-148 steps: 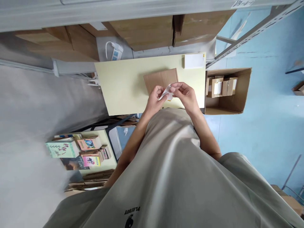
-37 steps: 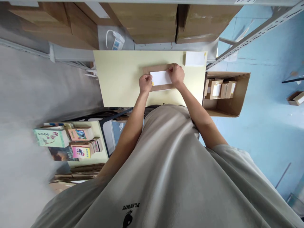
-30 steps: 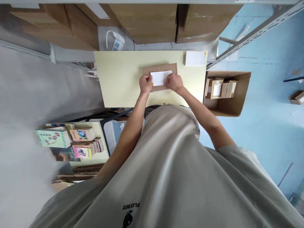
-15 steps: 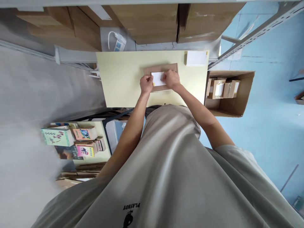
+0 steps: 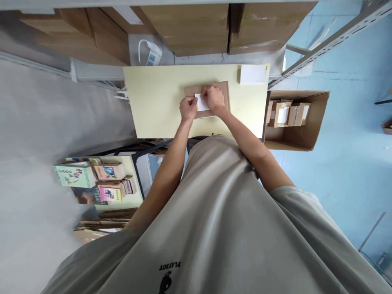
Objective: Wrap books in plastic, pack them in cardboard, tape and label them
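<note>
A flat brown cardboard piece (image 5: 226,92) lies on the pale yellow table (image 5: 156,98). A white label (image 5: 201,102) with a yellow corner lies on the cardboard. My left hand (image 5: 188,109) is curled, its fingers pressing the label's left end near the yellow mark. My right hand (image 5: 214,100) lies across the label's right part, fingers bent and pressing down, covering most of it. Both hands sit close together on the cardboard.
A white pad (image 5: 252,74) lies at the table's far right corner. An open carton (image 5: 301,136) with small packed boxes stands on the blue floor at the right. Large cartons (image 5: 196,28) fill the shelf behind. Books (image 5: 92,179) are stacked at lower left.
Earlier both hands held the label in the air; it now lies on the cardboard. In the last second my right hand slid leftward over the label toward my left hand.
</note>
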Demonstrator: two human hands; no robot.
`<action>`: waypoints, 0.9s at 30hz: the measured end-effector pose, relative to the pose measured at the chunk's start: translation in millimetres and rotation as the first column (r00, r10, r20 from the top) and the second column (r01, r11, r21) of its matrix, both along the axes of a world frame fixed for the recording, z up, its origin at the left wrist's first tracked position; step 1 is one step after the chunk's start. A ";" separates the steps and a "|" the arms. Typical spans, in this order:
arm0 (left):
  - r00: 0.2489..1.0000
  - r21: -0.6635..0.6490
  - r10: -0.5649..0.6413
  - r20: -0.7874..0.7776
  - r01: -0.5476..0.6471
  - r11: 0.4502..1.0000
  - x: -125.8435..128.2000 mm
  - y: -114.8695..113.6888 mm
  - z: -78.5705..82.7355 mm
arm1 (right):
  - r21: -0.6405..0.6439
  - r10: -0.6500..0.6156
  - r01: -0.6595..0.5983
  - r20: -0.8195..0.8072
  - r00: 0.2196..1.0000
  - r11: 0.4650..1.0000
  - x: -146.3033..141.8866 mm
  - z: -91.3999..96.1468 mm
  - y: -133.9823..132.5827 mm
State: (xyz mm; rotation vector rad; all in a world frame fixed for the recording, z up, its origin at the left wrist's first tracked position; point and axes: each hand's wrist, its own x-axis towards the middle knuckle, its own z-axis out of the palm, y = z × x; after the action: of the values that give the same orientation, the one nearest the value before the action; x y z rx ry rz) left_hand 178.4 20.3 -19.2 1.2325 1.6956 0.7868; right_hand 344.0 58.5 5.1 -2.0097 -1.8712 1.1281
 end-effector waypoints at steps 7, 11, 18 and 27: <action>0.985 -0.068 0.154 -0.081 -0.160 0.985 7.1 5.2 -14.0 | -0.068 0.171 -0.172 -0.025 0.985 0.983 -4.9 -8.6 -16.6; 0.989 -0.073 0.133 -0.067 -0.138 0.988 5.2 4.8 -19.5 | -0.050 0.098 -0.098 0.012 0.995 0.994 -10.0 -8.4 0.5; 0.984 -0.039 0.138 -0.110 -0.143 0.989 7.9 -1.3 -11.8 | -0.066 0.110 -0.105 0.066 0.992 0.992 -12.0 13.3 -4.7; 0.984 -0.030 0.176 -0.018 -0.176 0.984 18.2 -23.5 -1.7 | -0.035 0.120 -0.120 0.011 0.993 0.992 -11.3 -7.6 -6.6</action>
State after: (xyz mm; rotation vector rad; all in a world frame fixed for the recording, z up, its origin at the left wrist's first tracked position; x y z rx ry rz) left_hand 196.6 -3.2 -20.9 1.0798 1.8409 0.8537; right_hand 332.7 51.8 -2.5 -1.9495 -2.0168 1.1874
